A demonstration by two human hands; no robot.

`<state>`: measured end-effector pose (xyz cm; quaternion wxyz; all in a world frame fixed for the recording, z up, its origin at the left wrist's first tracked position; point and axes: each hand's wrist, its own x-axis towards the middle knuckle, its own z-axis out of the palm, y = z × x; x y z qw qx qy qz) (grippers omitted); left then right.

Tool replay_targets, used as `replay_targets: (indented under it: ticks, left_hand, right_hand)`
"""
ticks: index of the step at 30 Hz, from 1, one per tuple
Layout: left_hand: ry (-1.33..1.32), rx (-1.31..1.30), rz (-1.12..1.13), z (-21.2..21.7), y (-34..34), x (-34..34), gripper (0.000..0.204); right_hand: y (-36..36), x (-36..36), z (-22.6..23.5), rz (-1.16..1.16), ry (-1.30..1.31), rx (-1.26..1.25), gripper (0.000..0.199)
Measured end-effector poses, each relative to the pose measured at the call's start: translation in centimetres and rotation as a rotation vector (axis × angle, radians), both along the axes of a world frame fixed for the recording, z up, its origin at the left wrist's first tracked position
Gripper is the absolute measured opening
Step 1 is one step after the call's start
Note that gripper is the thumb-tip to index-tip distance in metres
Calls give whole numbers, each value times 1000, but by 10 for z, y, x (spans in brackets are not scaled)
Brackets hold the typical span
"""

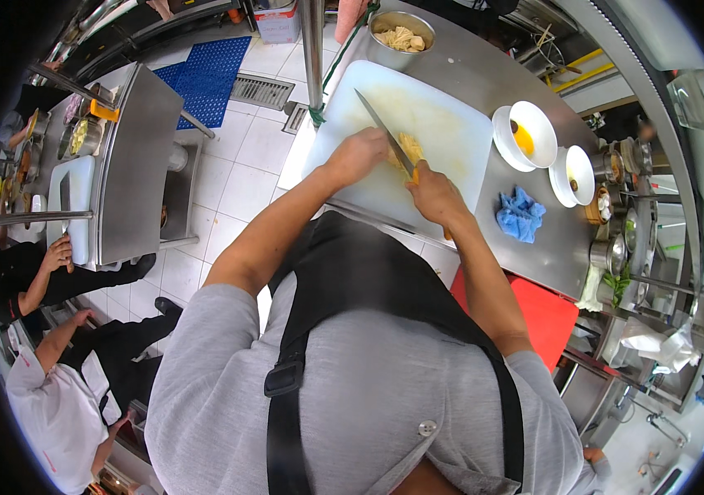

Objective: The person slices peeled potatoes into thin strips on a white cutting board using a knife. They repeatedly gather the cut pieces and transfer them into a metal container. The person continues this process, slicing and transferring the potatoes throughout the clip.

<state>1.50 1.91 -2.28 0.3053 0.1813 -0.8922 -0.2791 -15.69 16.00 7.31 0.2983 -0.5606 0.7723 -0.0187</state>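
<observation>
Steel tabletop point(533, 239) carries white cutting board point(451, 140). Right hand point(434, 194) clenched on knife point(385, 132); left hand point(358, 154) fingers curled, pinning yellow food point(410, 148) steady beside blade.

Upper centre: round steel bowl point(401, 33) of pale yellow noodle-like strips on the steel desk point(533, 247), just past the far edge of the white board.

Right of centre: two white ceramic bowls side by side, the larger point(525, 134) holding orange-yellow liquid, the smaller point(575, 175) just right of it. A crumpled blue cloth point(520, 214) lies below them on the desk.

Lower right: flat red board point(550, 318) beneath the desk edge.

Top left: blue perforated floor mat point(207, 74) on white tiles, beside a metal floor grate point(261, 91).

Left edge: second steel counter point(133, 165) with small containers; two other people in dark and white clothing below it.
</observation>
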Motion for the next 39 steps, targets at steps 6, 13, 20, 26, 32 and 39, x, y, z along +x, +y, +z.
replay_targets:
  ticks: [6, 13, 20, 26, 32, 39]
  left_hand:
    - [-46, -23, 18, 5, -1, -1, 8]
    - [-32, 22, 29, -1, 1, -3, 7]
    - [-51, 6, 0, 3, -1, -1, 6]
    - [-31, 33, 38, -1, 2, 2, 6]
    - [-43, 29, 33, 3, 2, 4, 6]
    - [-13, 27, 37, -5, 0, 3, 6]
  right_hand:
    - [-3, -2, -24, -15, -6, -7, 37]
    - [-1, -2, -20, -6, -11, 13, 39]
    - [-2, -1, -38, -10, 2, -29, 44]
    - [-3, 2, 8, 11, -42, 4, 45]
    - [-8, 3, 2, 10, -19, 9, 43]
    - [-11, 3, -15, -15, -33, 26, 42]
